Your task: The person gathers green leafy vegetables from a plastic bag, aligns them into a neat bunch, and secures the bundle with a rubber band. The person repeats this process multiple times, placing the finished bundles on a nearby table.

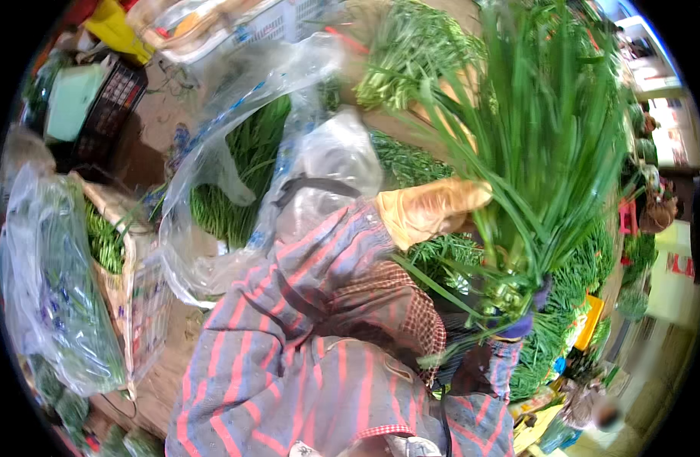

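A large upright bunch of long green leafy stalks (532,148), blurred in places, fans out in front of me at the right. My right hand (518,323), in a purple glove, grips it around its pale lower ends. My left hand (435,208) wears a loose yellowish glove and reaches across to the leaves; its fingertips touch or overlap them, and its exact hold is unclear. Below and behind the hands lie more feathery greens (447,251). Left of my left forearm, an opened clear plastic bag (178,228) surrounds dark green thin stalks (230,211).
A black scale with keys (110,108) stands at the upper left. Below it, a crate (130,308) holds greens beside a bagged bundle (58,285). A white plastic basket (275,23) and another bundle of greens (418,51) lie ahead. A person (589,405) is at the lower right.
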`<state>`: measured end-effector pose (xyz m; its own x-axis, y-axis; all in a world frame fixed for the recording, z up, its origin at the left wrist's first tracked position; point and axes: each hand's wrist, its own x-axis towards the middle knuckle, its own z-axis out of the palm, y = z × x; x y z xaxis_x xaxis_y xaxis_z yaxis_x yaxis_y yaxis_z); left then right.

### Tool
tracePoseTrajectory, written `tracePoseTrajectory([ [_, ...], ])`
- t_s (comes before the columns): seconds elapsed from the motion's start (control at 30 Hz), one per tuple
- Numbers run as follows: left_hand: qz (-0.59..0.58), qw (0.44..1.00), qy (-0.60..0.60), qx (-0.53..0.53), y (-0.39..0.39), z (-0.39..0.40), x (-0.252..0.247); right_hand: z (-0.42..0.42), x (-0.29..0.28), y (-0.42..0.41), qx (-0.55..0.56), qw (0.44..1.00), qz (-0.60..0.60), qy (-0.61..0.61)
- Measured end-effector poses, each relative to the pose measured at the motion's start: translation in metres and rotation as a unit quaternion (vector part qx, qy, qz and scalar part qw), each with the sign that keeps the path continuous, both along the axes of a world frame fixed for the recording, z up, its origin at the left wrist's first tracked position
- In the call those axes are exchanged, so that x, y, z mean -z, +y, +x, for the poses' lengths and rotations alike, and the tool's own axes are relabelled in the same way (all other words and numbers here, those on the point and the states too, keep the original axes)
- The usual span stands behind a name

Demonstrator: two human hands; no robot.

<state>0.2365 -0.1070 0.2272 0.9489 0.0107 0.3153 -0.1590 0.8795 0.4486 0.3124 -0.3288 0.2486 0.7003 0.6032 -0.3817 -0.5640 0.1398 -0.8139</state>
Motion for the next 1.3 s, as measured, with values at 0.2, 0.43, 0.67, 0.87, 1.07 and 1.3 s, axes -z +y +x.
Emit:
tracePoseTrajectory([
  [0.2, -0.176, 0.953, 0.246, 0.034, -0.040, 0.015, 0.063, -0.008, 0.049, 0.004, -0.001, 0.994, -0.025, 0.107],
  [0.43, -0.127, 0.936, 0.323, 0.060, -0.049, 0.017, 0.031, -0.008, 0.064, -0.029, 0.027, 0.997, -0.052, 0.040],
  [0.67, 0.014, 0.986, 0.156, -0.049, -0.098, 0.057, -0.034, -0.010, 0.007, -0.054, 0.157, 0.987, -0.021, 0.015],
  [0.87, -0.064, 0.981, 0.182, 0.018, -0.072, 0.060, 0.019, -0.003, 0.040, -0.042, 0.161, 0.984, 0.022, 0.078],
  [1.07, -0.101, 0.913, 0.383, 0.098, -0.043, 0.034, 0.108, -0.014, 0.102, 0.001, 0.035, 0.984, -0.044, 0.167],
  [1.3, -0.189, 0.901, 0.354, 0.164, -0.045, 0.028, 0.156, 0.000, 0.087, 0.021, -0.176, 0.962, -0.208, -0.002],
])
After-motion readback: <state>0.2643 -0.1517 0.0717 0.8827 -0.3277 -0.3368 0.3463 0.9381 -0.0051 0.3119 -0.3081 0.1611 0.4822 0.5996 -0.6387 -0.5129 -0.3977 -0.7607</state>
